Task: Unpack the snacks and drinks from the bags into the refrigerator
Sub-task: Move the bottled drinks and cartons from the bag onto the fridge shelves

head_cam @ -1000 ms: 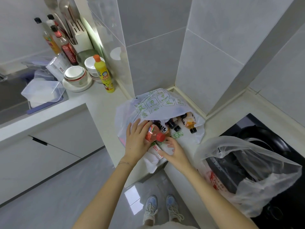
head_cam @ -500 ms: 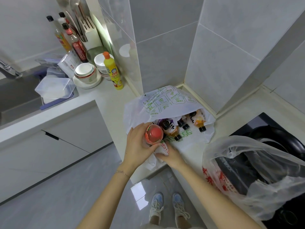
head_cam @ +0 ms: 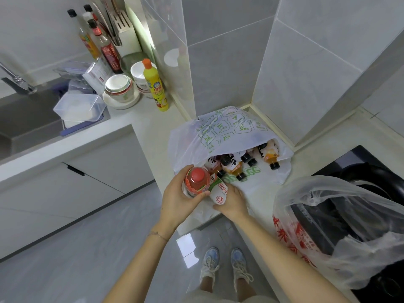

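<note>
Nearest us, the left hand [head_cam: 181,197] wraps its fingers and thumb round a red-capped drink bottle [head_cam: 196,180], held upright just in front of the mouth of the white bag [head_cam: 229,127]. Only the bottle's cap and shoulders show. Just beside it, the right hand [head_cam: 232,201] grips a white carton [head_cam: 218,192]. The bottle and the fingers cover most of it, so we cannot read its print. Behind them the white bag lies on the counter [head_cam: 153,121], and black-capped bottles [head_cam: 235,167] poke out of it, their bodies hidden under the plastic. To the right a clear bag [head_cam: 328,197] sags over the stove [head_cam: 371,162], its dark contents too murky to name. Farther off stands a yellow squeeze bottle [head_cam: 155,86].
</note>
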The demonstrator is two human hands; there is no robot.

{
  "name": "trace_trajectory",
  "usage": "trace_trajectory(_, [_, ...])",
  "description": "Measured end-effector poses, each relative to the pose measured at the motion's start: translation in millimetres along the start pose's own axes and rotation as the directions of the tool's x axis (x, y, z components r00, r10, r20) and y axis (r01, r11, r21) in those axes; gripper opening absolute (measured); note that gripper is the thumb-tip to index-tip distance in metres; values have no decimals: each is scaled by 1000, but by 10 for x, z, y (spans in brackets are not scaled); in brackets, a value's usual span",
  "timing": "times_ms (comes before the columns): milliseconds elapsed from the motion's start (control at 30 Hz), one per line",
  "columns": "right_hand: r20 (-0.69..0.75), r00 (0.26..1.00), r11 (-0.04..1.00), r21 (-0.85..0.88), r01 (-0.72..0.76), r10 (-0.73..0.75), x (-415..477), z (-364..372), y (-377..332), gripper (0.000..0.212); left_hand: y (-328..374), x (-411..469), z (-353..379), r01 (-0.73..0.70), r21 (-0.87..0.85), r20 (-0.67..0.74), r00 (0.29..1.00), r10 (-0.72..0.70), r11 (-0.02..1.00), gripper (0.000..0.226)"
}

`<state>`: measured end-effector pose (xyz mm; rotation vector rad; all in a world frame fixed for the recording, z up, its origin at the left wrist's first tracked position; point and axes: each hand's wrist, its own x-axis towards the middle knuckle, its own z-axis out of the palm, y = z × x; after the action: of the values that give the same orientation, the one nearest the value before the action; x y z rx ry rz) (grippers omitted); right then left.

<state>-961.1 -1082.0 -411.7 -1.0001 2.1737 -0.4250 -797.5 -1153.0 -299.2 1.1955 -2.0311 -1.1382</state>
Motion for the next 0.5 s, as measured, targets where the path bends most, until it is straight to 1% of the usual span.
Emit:
trace_trajectory(100, [-20, 998, 988, 146, -54, 58, -30, -88, -21, 67, 3, 14, -1, 11, -1, -2, 1000, -11, 1000, 73])
trace_trajectory(233, [4, 994, 937, 333, -106, 111, -102, -305, -28, 49, 47, 64, -2, 1, -17, -7, 1000, -1, 1000, 67])
trace_trajectory(333, [36, 994, 907, 407, -109, 103, -160, -494, -15, 44, 22, 93, 42, 23, -15, -12, 1000, -23, 1000, 69])
trace_trajectory(400, [85, 993, 886, 452, -109, 78, -179, -646, -19, 40, 0, 104, 96, 37, -17, -15, 999, -37, 999, 72])
trace_trajectory(500, [156, 986, 842, 524, -131, 56, -183, -856, -22, 52, 1, 137, 181, 60, -70, -25, 998, -62, 996, 65])
